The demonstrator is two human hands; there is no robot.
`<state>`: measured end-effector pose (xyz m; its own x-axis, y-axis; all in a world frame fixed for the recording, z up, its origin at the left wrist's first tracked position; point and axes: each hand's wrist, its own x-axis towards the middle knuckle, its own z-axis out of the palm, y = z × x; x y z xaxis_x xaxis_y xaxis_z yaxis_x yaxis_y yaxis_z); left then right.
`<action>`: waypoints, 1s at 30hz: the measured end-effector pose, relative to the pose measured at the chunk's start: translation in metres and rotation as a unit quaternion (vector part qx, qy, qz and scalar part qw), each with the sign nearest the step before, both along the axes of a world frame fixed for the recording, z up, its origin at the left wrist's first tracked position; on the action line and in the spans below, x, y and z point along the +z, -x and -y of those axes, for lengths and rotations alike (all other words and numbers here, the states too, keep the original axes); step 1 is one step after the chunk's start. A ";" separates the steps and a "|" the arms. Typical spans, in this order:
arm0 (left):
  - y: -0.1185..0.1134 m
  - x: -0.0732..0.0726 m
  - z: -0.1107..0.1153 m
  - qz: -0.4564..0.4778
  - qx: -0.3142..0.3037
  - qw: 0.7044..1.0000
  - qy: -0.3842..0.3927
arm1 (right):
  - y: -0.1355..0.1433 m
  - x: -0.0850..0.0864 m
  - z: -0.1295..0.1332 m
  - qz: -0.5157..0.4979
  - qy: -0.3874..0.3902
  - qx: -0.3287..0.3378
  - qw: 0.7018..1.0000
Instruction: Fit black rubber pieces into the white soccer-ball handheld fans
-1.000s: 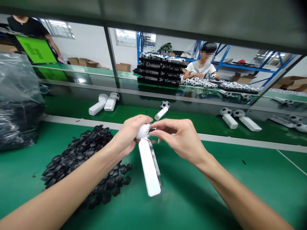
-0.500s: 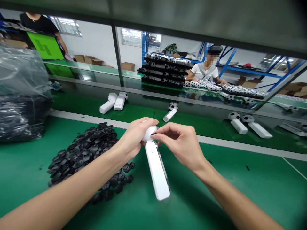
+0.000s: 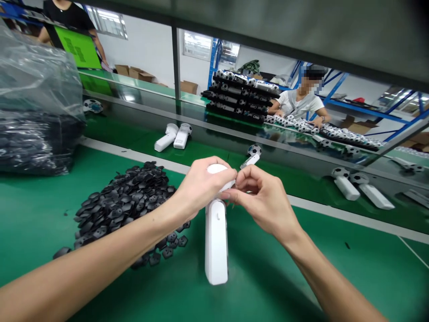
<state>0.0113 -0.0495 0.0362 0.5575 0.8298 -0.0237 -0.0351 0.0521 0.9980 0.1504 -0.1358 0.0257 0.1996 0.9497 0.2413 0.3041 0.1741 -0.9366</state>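
My left hand (image 3: 204,183) is closed around the white ball head (image 3: 217,169) of a device with a long white handle (image 3: 216,246). The handle points toward me, just above the green table or resting on it; I cannot tell which. On the ball's right side, my right hand (image 3: 261,194) has its thumb and fingers pinched together against it. Whatever is between those fingertips is hidden. Left of the device, partly behind my left forearm, lies a heap of black pentagon pieces (image 3: 130,201).
A clear plastic bag (image 3: 36,116) of black pieces stands at the left. Beyond a pale strip lie several white handles with football-patterned heads, one (image 3: 346,185) at the right. Across the line, a person (image 3: 300,100) works beside stacked black trays (image 3: 237,98); another stands far left.
The device has turned: its handle now points more straight toward me. My left hand covers more of the ball. The black piece seen at my right fingertips before is out of sight.
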 end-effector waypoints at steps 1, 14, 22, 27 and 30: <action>0.000 0.000 0.000 0.001 -0.002 1.000 0.000 | 0.001 0.000 0.001 0.022 -0.009 -0.002 1.000; 0.001 0.004 -0.021 0.084 0.028 0.988 -0.126 | 0.013 -0.012 0.010 0.365 -0.282 -0.137 0.877; 0.001 -0.026 -0.066 0.086 0.169 0.944 -0.270 | 0.040 -0.055 0.006 0.521 -0.156 0.212 0.812; 0.001 -0.024 -0.071 0.089 0.141 0.949 -0.268 | 0.046 -0.073 -0.002 0.570 -0.221 0.215 0.761; 0.005 -0.021 -0.073 0.093 0.123 0.967 -0.203 | 0.052 -0.064 0.001 0.605 -0.216 0.214 0.736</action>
